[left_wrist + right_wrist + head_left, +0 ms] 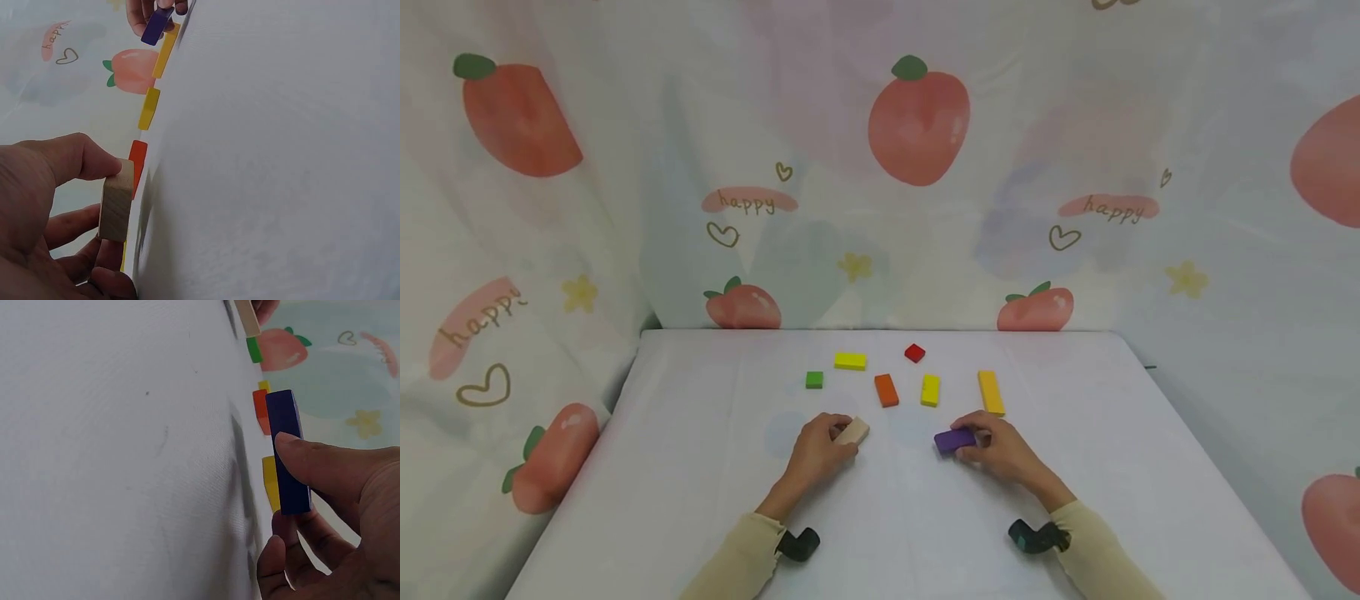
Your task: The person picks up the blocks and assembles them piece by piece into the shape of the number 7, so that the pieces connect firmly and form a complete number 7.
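A plain wooden block is pinched between the thumb and fingers of my left hand. My right hand grips a purple block by its right end. The left wrist view shows the thumb pressing one face of the wooden block. In the right wrist view, the thumb lies across the purple block. Both blocks appear held just above the white table. They stand apart from each other, the wooden one on the left.
Beyond the hands lie a green block, a yellow block, an orange block, a red block, a second yellow block and a long amber block. A fruit-printed cloth hangs behind the white table.
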Demonstrator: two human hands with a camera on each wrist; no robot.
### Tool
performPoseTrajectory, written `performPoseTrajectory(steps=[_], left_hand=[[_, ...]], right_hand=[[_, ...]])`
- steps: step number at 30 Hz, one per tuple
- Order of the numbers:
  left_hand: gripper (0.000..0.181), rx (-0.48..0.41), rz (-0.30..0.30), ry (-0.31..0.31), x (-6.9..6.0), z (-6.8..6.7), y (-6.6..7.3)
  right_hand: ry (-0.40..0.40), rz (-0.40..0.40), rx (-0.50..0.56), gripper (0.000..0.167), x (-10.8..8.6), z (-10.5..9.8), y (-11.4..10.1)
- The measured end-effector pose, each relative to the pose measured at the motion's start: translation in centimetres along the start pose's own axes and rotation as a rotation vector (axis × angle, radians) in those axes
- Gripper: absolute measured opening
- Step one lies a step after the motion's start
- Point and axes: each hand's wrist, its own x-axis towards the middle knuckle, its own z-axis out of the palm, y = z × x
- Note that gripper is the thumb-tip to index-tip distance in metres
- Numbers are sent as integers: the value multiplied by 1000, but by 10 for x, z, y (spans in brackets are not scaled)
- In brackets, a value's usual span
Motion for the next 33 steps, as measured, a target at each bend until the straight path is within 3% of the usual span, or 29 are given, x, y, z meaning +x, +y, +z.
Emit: performPoseTrajectory(steps=[19, 33], left_hand=[[43, 17, 104, -70, -23, 13, 17], [42, 40, 51, -89, -31, 26, 27]], right_hand=[[-78, -153, 26, 33, 11, -7, -2], [-133, -175, 28, 32, 26, -1, -9]])
